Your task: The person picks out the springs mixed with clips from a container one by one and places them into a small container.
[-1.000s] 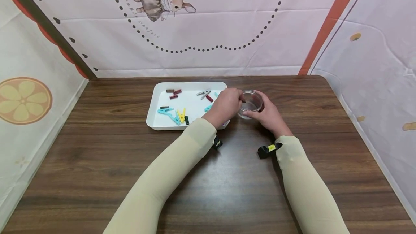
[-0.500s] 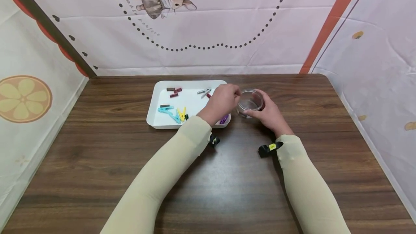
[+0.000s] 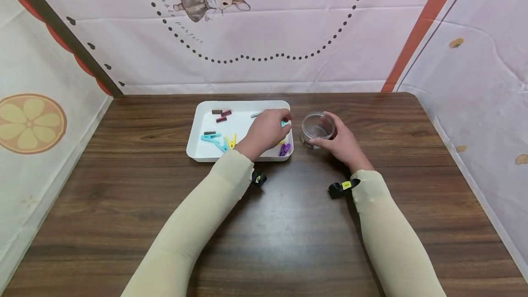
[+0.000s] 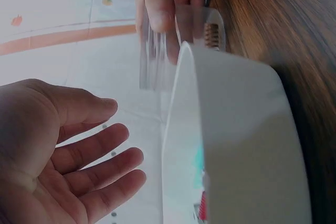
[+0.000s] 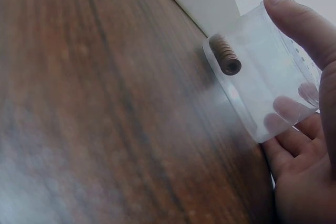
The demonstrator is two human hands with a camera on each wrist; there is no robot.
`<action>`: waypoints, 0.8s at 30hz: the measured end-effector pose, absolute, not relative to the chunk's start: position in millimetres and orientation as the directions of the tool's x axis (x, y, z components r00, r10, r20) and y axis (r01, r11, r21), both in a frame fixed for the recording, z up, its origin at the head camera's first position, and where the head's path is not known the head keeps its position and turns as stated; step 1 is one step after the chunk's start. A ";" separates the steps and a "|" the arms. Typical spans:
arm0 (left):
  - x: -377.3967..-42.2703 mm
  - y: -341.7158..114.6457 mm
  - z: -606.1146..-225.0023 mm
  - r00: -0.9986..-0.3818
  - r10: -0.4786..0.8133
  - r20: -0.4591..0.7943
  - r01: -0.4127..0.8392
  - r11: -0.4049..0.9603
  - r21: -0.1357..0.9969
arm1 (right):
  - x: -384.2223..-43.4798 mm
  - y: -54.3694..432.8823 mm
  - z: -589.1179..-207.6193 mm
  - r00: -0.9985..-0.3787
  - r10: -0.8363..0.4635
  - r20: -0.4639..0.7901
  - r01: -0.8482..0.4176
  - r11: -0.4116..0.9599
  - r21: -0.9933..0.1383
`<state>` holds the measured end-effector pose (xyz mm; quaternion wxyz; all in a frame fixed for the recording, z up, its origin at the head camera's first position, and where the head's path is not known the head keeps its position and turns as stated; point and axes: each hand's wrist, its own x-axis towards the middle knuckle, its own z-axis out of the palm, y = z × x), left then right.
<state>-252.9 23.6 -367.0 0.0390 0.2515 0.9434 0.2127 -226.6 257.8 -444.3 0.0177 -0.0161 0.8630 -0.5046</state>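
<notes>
Drawn back from the jar [image 3: 318, 126], my left hand [image 3: 267, 128] hangs over the tray [image 3: 198, 148], loose and empty, while my right hand [image 3: 344, 145] grips that jar, spring [image 5: 226, 56] at its base, which I'd keep steady, pinching lightly.

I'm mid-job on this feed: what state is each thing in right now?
Left hand: relaxed, holding nothing, over the tray.
Right hand: holding the clear jar.
Clear jar: upright, no lid on.
Brown spring: inside the jar, at the bottom.
White tray: uncovered, with springs and clips in it.
Red springs: lying in the tray.
Light blue clip: lying in the tray.
</notes>
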 end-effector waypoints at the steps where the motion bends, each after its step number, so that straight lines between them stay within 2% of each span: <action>1: -253.2 20.7 -367.9 -0.871 0.490 0.030 0.455 0.782 0.426 | -226.7 257.8 -444.4 -0.999 -0.046 -0.015 -0.010 0.491 -0.871; 7: -252.8 4.4 -371.4 -0.873 0.487 0.025 0.448 0.780 0.436 | -227.2 257.9 -442.8 -0.999 -0.043 -0.016 -0.008 0.502 -0.865; 24: -259.7 -30.7 -377.2 -0.903 0.420 -0.089 0.338 0.824 0.455 | -225.7 257.8 -442.4 -0.999 -0.041 -0.032 0.006 0.519 -0.855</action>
